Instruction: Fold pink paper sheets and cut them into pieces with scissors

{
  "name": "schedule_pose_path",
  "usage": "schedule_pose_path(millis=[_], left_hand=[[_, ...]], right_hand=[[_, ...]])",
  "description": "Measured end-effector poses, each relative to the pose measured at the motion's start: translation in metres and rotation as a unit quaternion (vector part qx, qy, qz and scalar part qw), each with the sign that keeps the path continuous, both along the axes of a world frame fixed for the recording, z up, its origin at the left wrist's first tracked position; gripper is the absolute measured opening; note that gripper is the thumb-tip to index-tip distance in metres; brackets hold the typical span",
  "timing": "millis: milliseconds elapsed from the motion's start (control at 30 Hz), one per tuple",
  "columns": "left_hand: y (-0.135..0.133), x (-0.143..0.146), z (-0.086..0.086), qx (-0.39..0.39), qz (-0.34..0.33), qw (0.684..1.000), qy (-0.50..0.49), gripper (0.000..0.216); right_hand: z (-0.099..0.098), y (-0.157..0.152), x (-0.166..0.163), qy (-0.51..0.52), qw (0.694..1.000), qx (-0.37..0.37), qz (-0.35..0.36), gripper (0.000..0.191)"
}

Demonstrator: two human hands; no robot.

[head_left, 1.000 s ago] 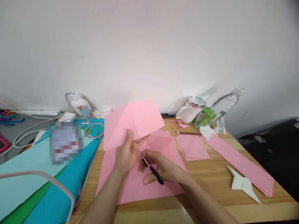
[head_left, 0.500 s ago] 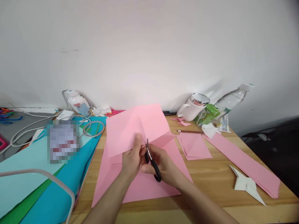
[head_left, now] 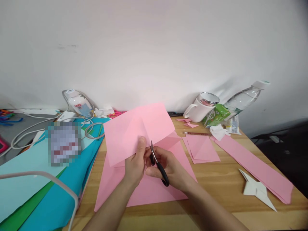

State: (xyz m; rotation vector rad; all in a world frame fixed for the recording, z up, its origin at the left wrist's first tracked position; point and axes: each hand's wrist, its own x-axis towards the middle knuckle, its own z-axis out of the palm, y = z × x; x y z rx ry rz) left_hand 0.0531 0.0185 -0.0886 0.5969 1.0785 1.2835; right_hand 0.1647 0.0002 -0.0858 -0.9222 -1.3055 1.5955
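My left hand [head_left: 135,163] grips the lower edge of a creased pink paper sheet [head_left: 127,131], its thumb lying on top. The sheet is raised and tilted above the table. My right hand [head_left: 166,165] is closed round the black handles of a pair of scissors [head_left: 160,168]. Their blades point up and meet the sheet's lower edge, just right of my left thumb; how far they are parted is hard to see. Beneath both hands, a larger pink sheet [head_left: 154,191] lies flat on the wooden table [head_left: 209,199].
Folded pink squares [head_left: 202,148], a pink strip stack [head_left: 260,173] and a white folded paper star [head_left: 257,189] lie to the right. Behind them stand a mug [head_left: 201,109], a green carton [head_left: 216,115] and a leaning water bottle [head_left: 245,99]. Blue sheets [head_left: 72,186] and a cable [head_left: 43,173] are at left.
The raised pink sheet has tilted slightly, its left side now lower and farther left. The scissors stay at its lower edge. The view has shifted a little.
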Motion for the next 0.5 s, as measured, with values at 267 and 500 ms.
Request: schedule_pose_path(millis=[267, 500], left_hand=[[-0.0003, 0.0001, -0.0069, 0.06, 0.057, 0.994, 0.069, 0.033], [0.0004, 0.0017, -0.0055, 0.045, 0.058, 0.995, 0.067, 0.04]], right_hand=[[-0.0015, 0.0004, -0.0009, 0.012, 1.0, -0.002, -0.012, 0.038], [-0.0019, 0.0001, -0.0022, 0.019, 1.0, -0.001, -0.013, 0.036]])
